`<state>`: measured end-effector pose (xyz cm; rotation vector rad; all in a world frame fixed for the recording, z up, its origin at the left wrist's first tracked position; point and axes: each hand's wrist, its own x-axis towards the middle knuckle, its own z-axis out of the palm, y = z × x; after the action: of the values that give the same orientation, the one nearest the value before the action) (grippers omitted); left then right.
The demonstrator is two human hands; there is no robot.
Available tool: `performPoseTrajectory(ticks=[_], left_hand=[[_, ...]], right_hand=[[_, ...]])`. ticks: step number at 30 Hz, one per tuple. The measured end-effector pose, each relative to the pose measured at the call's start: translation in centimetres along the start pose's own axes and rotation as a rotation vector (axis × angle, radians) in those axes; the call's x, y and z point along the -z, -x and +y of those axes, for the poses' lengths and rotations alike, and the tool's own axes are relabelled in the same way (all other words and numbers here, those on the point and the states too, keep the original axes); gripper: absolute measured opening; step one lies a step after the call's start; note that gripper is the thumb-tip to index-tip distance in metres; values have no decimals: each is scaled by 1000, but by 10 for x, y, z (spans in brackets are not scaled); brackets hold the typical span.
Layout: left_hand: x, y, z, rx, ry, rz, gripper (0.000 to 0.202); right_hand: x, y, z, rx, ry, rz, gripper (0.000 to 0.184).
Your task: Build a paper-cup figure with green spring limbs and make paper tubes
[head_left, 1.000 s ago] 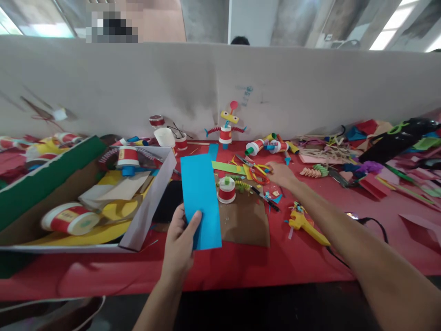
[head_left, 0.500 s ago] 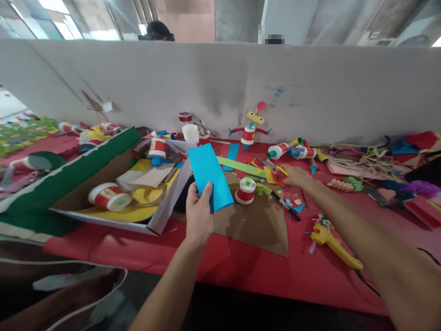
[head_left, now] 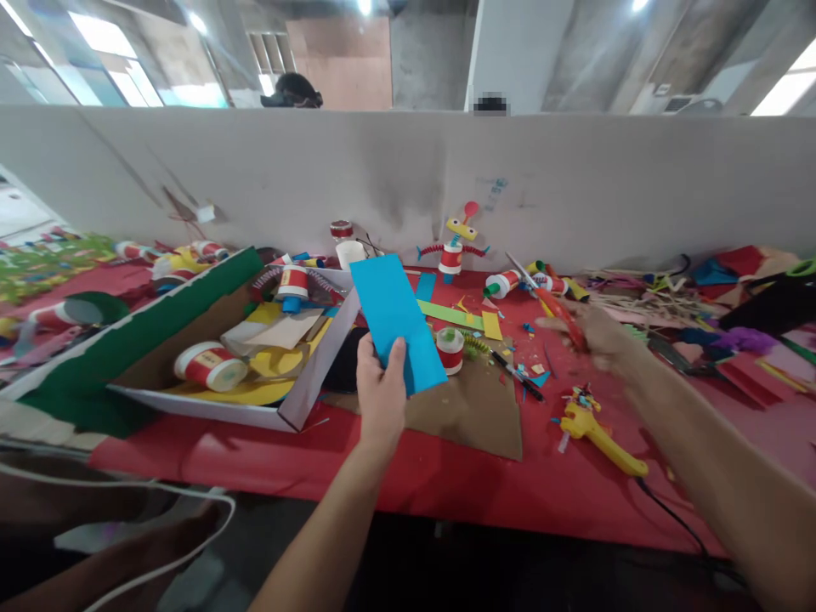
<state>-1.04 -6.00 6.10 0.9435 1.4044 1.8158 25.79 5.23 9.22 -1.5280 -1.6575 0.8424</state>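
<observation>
A blue sheet of paper (head_left: 392, 310), a tall rectangle, is pinched near its lower edge by my left hand (head_left: 383, 391), thumb in front. At the right, my right hand (head_left: 603, 340) is closed on a pair of red-handled scissors (head_left: 553, 306), lifted above the table with the blades pointing up and left; motion blurs the fingers. Partly behind the blue paper stands a red-and-white paper cup (head_left: 450, 350) with a green coiled paper strip. Just beyond lie a light green paper strip (head_left: 454, 315) and a yellow paper piece (head_left: 491, 325).
A yellow glue gun (head_left: 603, 438) with a cord lies at the front right. Near it are a black pen (head_left: 518, 376) and paper scraps. A box (head_left: 293, 416) of cups and paper stands left. A finished cup figure (head_left: 452, 255) stands before the white partition (head_left: 286, 170).
My right hand has raised the scissors off the table and drawn them right. My left hand still holds the blue paper. The view has tilted up slightly.
</observation>
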Motion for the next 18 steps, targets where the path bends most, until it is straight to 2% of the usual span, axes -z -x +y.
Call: performPoseTrajectory(ticks=[1,3,7,11,13,18], left_hand=[[-3,5,-1,-30,-28,-16,23],[-12,17,-2,-62,-71,-69,23],[-25,45,-2,-56,-82,-223,21],[-26,66,-2,-85,-113,-247,16],[-23,71,-4,-73,-90,-253,15],[-16,78,-11,25,-8,-249,18]], right_hand=[[-4,20,-6,-31,-58,-45,42],[-20,62,-18,-118,-396,-136,46],[-61,122,-36,-100,-717,-167,52],[-86,143,-35,-138,-782,-67,59],[-90,150,-29,-129,-787,-43,60],[-93,168,-17,-172,-837,-77,62]])
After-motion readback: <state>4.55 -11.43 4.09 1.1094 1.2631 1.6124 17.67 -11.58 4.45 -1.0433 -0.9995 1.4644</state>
